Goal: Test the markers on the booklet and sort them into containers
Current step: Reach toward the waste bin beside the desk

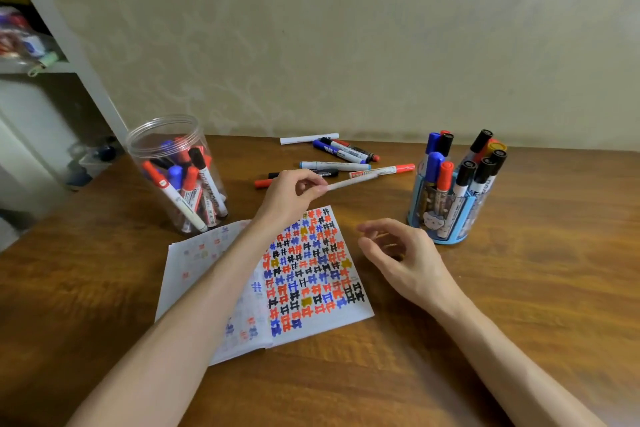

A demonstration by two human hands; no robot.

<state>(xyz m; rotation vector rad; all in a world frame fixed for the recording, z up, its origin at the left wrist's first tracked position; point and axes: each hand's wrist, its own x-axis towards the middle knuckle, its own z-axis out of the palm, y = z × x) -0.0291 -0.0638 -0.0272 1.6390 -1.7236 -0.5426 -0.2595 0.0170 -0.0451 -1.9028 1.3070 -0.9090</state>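
Wooden table [519, 288] carrying open booklet [322, 319] up front, clear jar [173, 177] sitting back left, blue holder [450, 218] standing right, loose markers [341, 151] lying scattered between, toward far edge.

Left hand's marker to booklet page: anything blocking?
Nothing visible does. The marker, pinched in the left hand, is above the table just past the booklet's far edge. Only the left forearm crosses the page, along the fold. The right hand hangs open beside the booklet's right edge.
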